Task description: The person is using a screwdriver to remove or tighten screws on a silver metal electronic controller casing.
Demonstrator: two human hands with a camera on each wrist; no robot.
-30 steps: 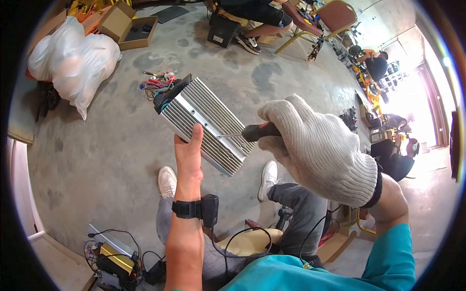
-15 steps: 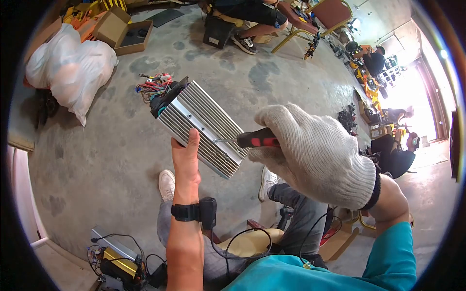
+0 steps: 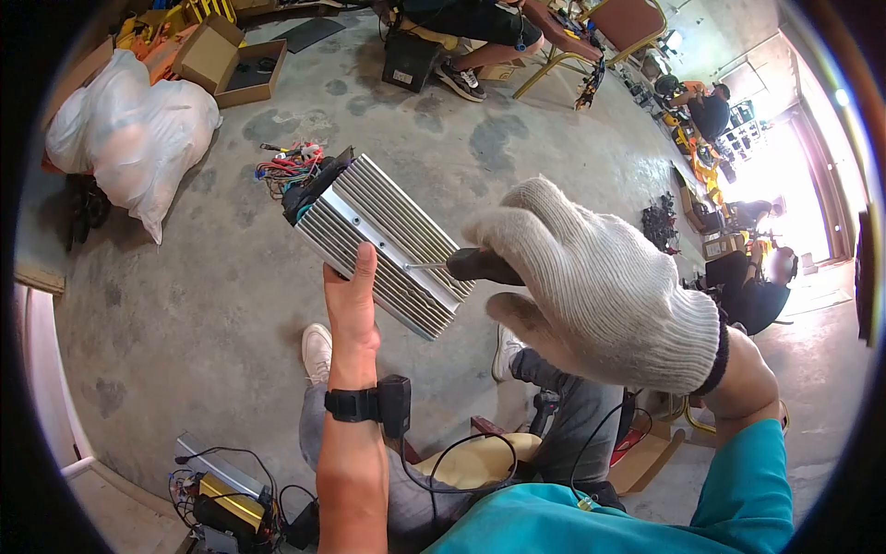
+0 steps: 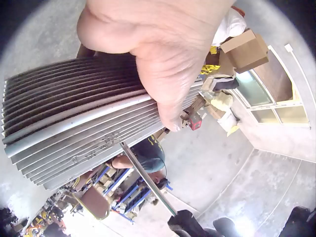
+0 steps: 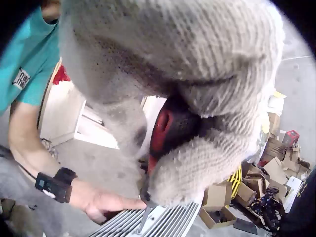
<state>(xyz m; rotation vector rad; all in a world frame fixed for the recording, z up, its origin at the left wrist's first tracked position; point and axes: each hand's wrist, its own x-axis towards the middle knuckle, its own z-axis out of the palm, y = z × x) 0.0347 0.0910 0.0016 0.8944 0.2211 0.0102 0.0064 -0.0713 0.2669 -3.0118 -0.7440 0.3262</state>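
My bare left hand [image 3: 351, 309] grips a silver finned metal case [image 3: 392, 217] by its lower-left side, thumb lying over the fins. Loose coloured wires [image 3: 293, 166] stick out of the case's far end. In my right hand [image 3: 609, 295], which wears a white knit glove, is a screwdriver [image 3: 487, 266] with a black and red handle. Fingers curl round that handle in the right wrist view, while the thumb stands off it. The screwdriver's shaft [image 4: 148, 180] meets the finned face, its tip down among the fins.
White plastic bags [image 3: 138, 138] and an open cardboard box [image 3: 251, 76] sit on the concrete floor at far left. At lower left lies a gold-coloured device [image 3: 226, 503] with cables. A person sits beyond, near a red chair [image 3: 628, 32]; others work at right.
The screwdriver handle has turned, its red part showing half a second ago and its dark side now. My right thumb has moved away from the handle. The case has shifted slightly left in view.
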